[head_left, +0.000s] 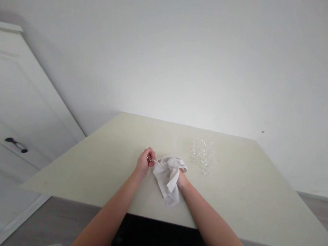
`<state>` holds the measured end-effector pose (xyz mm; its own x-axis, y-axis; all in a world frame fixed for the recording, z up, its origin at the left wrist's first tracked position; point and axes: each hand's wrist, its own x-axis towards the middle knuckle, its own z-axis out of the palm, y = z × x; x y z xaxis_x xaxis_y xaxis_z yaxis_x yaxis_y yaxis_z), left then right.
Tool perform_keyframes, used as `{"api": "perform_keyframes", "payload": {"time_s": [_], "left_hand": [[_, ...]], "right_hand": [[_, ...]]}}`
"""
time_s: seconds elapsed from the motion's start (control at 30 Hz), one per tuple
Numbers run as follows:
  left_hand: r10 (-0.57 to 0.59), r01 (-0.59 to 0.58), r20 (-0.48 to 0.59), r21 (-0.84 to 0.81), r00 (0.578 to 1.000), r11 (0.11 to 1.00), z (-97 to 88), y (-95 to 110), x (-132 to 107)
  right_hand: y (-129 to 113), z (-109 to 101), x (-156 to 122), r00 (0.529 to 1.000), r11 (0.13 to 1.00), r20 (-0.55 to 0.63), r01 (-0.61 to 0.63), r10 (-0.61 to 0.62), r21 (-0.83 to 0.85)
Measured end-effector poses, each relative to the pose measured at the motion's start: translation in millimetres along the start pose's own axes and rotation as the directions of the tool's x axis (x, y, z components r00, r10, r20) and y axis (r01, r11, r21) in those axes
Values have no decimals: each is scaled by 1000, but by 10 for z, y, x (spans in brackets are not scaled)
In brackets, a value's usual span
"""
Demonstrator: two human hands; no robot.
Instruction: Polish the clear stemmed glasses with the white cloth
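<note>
My left hand (pixel 145 161) is closed in a pinch on the foot and stem of a clear stemmed glass (pixel 155 161) held sideways above the cream table (pixel 106 171). The bowl of that glass is wrapped in a white cloth (pixel 167 178). My right hand (pixel 181 177) is mostly hidden under the cloth, with its fingers closed around the cloth and the glass bowl. One end of the cloth hangs down toward the table's near edge.
A small group of clear stemmed glasses (pixel 202 156) stands on the table just right of my hands. A white cabinet with a dark handle (pixel 16 144) stands at the left. A plain white wall lies behind the table.
</note>
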<state>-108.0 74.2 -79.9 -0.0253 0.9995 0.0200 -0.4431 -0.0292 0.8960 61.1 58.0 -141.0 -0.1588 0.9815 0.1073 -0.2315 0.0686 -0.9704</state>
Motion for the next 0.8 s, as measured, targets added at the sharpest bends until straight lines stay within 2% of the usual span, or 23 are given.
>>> {"api": "perform_keyframes", "payload": {"time_s": [0.33, 0.6, 0.8], "left_hand": [[-19, 19, -4, -17, 1000, 1000, -4, 29, -27], [-43, 43, -1, -10, 999, 999, -17, 28, -15], [-55, 55, 1, -18, 998, 998, -17, 24, -12]], "right_hand": [[-210, 86, -66, 999, 997, 25, -31, 29, 73], [-251, 75, -75, 997, 1000, 82, 9, -10, 13], [-270, 71, -91, 997, 1000, 78, -23, 23, -11]]}}
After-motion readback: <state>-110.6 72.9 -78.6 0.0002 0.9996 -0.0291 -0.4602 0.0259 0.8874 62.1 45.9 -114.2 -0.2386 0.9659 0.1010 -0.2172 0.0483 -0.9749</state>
